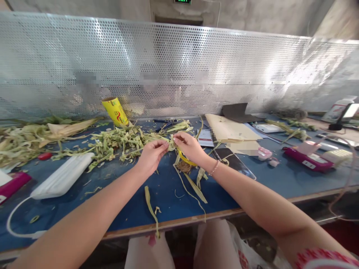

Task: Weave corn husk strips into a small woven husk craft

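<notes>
Long blue worktable, perforated metal screen behind. Wide heap of green-yellow leaf strips spread across table's left and middle. White plastic case near left. Left hand and right hand meet above table centre, fingertips of both pressed together, pinching one pale green leaf strip between them. Yellow band hangs under right hand.

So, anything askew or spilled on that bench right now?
Yes. The yellow tube leans tilted against the perforated panel, and one leaf strip droops over the table edge. Green scraps lie scattered left of both hands.
</notes>
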Tool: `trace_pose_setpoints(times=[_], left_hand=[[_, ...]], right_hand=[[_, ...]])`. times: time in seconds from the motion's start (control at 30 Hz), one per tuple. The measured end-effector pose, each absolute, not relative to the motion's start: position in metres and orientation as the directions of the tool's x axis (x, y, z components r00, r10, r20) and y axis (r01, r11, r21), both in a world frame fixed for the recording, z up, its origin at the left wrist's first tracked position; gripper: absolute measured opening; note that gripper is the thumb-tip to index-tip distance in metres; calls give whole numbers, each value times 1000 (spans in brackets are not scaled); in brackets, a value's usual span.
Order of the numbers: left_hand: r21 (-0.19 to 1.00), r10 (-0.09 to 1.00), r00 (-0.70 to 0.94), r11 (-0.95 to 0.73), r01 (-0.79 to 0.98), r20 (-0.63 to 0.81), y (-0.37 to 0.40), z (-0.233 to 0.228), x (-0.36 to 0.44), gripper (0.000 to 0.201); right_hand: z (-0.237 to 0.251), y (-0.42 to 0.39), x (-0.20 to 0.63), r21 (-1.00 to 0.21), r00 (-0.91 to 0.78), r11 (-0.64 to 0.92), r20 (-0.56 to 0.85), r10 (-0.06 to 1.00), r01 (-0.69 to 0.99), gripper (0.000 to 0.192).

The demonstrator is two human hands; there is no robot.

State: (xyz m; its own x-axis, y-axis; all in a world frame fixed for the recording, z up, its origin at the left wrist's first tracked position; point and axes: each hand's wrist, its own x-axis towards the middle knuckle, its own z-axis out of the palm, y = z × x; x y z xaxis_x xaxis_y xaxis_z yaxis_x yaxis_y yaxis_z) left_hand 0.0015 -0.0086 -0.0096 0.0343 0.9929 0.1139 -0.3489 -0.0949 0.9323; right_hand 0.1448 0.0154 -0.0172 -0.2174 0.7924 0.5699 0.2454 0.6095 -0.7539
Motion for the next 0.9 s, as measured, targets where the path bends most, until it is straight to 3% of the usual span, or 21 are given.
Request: trace_pose_setpoints(times=[0.17, 0.9], left_hand=[[944, 993, 63, -72, -321, 97, -15, -9, 5, 15], [901, 984, 137, -43, -431, 113, -27, -1, 11, 7]], right_hand=[[-13, 6, 144, -616, -274, 686, 634, 724, 387, 21], [-11, -5, 143, -640, -164, 702, 692, 703, 313, 17]])
